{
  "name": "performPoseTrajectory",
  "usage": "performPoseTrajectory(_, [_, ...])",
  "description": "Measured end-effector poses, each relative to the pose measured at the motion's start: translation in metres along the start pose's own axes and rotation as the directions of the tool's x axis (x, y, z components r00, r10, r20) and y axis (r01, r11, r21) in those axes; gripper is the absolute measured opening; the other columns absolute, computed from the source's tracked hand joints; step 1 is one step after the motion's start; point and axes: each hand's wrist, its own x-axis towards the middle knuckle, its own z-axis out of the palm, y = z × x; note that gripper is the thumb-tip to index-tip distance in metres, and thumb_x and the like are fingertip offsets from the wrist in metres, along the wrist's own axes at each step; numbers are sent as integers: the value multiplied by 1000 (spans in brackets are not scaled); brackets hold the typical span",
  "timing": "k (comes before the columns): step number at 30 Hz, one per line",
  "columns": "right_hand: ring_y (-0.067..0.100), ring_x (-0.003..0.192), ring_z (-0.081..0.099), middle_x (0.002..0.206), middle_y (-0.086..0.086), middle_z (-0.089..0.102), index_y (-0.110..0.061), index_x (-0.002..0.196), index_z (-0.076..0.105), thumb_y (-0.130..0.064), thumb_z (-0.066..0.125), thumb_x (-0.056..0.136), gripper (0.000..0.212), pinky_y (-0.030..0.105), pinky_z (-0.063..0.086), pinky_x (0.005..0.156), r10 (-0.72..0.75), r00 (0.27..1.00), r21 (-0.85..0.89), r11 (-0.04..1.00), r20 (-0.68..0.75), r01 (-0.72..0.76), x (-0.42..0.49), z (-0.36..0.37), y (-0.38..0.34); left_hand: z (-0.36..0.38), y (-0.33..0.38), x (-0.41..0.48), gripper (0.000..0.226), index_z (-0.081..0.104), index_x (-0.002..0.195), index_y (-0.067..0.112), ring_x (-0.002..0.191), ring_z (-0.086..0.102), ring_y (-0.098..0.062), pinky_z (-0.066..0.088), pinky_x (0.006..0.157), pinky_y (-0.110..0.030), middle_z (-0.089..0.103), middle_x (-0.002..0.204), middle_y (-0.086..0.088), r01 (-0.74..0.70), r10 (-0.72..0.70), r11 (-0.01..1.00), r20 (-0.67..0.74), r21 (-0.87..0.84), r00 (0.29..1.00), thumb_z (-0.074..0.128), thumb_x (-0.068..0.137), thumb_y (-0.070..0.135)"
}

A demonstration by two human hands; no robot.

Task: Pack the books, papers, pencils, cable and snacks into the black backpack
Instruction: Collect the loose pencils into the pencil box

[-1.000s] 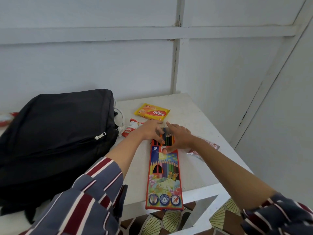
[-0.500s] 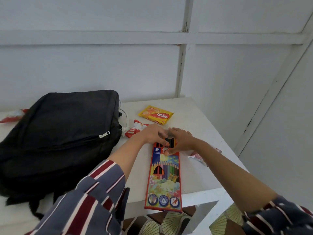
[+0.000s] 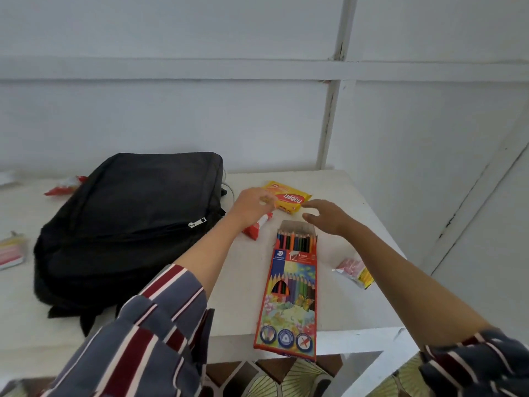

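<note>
The black backpack (image 3: 128, 219) lies flat on the left of the white table (image 3: 352, 308), zipped shut. A box of coloured pencils (image 3: 292, 285) lies lengthwise near the front edge, its far flap open and the pencil ends showing. My left hand (image 3: 252, 206) is above a red snack packet (image 3: 257, 229), fingers curled, pinching what looks like a yellowish pencil (image 3: 265, 199) beside the yellow snack packet (image 3: 290, 197). My right hand (image 3: 329, 219) hovers just past the box's open end, fingers spread and holding nothing.
A pink and yellow snack packet (image 3: 355, 272) lies right of the box, under my right forearm. Another red packet (image 3: 64, 186) sits behind the backpack, and a pink packet (image 3: 11, 252) at the left edge. A white cable (image 3: 229, 190) peeks out by the backpack's corner. White walls enclose the table.
Both hands have lifted off the open end of the pencil box. The left moved back toward the yellow packet, the right swung to the right. The view has shifted.
</note>
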Motion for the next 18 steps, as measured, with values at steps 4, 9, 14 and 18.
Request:
performPoseTrajectory(4, [23, 135, 35, 146, 7, 40, -11, 138, 43, -20, 45, 98, 41, 32, 26, 108, -77, 997, -89, 993, -20, 75, 16, -9, -27, -28, -8, -7, 30, 61, 119, 16, 123, 47, -18, 34, 101, -29, 54, 132, -1, 35, -28, 980, -41, 195, 999, 58, 90, 24])
performPoseTrajectory(9, [22, 136, 33, 147, 6, 38, -13, 139, 42, -21, 46, 97, 43, 32, 24, 109, -203, 979, -116, 973, -6, 201, 34, -3, -82, -73, -24, -26, 31, 60, 120, 18, 114, 52, -19, 41, 95, -31, 56, 126, -1, 105, -64, 949, -143, 298, 988, 58, 90, 26])
performPoseTrajectory(14, [22, 134, 37, 145, 7, 41, -11, 138, 43, -20, 46, 96, 43, 30, 26, 108, -361, 932, -93, 928, 5, 360, 47, 21, -161, -131, -52, -63, 37, 56, 126, 20, 122, 48, -19, 40, 99, -36, 52, 134, 0, 178, -94, 902, -224, 392, 970, 57, 91, 31])
performPoseTrajectory(18, [20, 134, 37, 145, 6, 41, -11, 139, 42, -23, 49, 96, 45, 30, 27, 108, -445, 895, -61, 893, 35, 447, 56, 51, -235, -186, -89, -104, 37, 57, 124, 23, 123, 47, -18, 40, 99, -36, 53, 134, 2, 261, -140, 876, -303, 406, 943, 59, 89, 35])
